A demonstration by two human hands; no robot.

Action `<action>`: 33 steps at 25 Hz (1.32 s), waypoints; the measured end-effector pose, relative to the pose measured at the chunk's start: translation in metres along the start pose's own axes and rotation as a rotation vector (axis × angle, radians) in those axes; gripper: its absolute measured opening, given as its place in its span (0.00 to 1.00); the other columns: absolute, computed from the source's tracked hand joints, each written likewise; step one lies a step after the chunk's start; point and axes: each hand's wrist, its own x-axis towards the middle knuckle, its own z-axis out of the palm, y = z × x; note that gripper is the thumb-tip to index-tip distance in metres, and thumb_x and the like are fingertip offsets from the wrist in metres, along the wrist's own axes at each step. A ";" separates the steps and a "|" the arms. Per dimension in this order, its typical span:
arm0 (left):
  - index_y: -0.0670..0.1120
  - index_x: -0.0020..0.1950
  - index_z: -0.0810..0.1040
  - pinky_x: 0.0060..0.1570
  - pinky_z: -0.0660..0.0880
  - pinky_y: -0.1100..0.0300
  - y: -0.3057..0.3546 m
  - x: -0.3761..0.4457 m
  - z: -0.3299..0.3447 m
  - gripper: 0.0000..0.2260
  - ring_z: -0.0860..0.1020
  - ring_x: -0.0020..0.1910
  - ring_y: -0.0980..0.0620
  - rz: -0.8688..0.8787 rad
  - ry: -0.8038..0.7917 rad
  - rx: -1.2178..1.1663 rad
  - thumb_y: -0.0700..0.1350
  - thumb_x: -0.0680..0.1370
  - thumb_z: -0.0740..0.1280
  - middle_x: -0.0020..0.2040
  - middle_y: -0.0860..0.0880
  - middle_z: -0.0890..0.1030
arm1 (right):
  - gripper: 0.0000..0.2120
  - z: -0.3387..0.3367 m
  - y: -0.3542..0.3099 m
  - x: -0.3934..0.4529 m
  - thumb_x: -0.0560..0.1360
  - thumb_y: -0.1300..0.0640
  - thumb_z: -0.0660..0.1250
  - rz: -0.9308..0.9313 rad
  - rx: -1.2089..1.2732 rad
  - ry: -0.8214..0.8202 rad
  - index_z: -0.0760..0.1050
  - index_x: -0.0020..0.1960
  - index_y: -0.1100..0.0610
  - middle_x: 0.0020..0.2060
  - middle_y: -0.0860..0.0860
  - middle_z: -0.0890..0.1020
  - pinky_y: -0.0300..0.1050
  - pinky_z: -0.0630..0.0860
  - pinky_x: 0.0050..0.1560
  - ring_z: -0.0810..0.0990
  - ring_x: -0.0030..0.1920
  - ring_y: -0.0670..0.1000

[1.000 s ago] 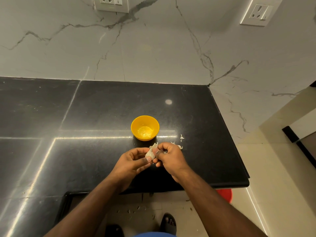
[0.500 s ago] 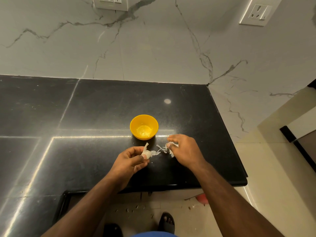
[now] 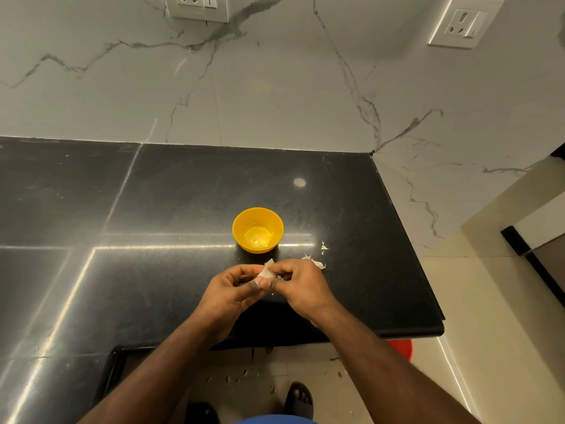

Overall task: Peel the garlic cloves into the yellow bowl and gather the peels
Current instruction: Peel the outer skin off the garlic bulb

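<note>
A small yellow bowl (image 3: 257, 229) stands on the black counter (image 3: 171, 209), just beyond my hands. My left hand (image 3: 230, 293) holds a whitish garlic piece (image 3: 265, 272) between thumb and fingers. My right hand (image 3: 301, 284) has come up against it, its fingertips pinching the garlic's papery skin. Loose white peels (image 3: 318, 264) lie on the counter to the right of my right hand, with one more scrap (image 3: 323, 247) a little farther back. What the bowl holds I cannot make out beyond a shiny bottom.
The counter ends at a front edge (image 3: 336, 335) near my wrists and a right edge (image 3: 406, 234). A marble wall with two socket plates (image 3: 197, 7) rises behind. A red object (image 3: 400, 347) sits on the floor below, with scraps (image 3: 235, 376) on the tiles.
Half a second ago my right hand had pulled away to the right, laying peel on the counter. It has returned to the garlic in my left hand and both hands touch again.
</note>
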 end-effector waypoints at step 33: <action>0.41 0.62 0.80 0.61 0.77 0.50 0.009 -0.008 0.007 0.16 0.83 0.58 0.45 0.008 -0.022 0.037 0.40 0.74 0.71 0.56 0.43 0.85 | 0.12 -0.001 0.004 -0.004 0.74 0.60 0.74 0.134 0.335 0.050 0.84 0.57 0.57 0.49 0.50 0.86 0.44 0.83 0.51 0.85 0.48 0.49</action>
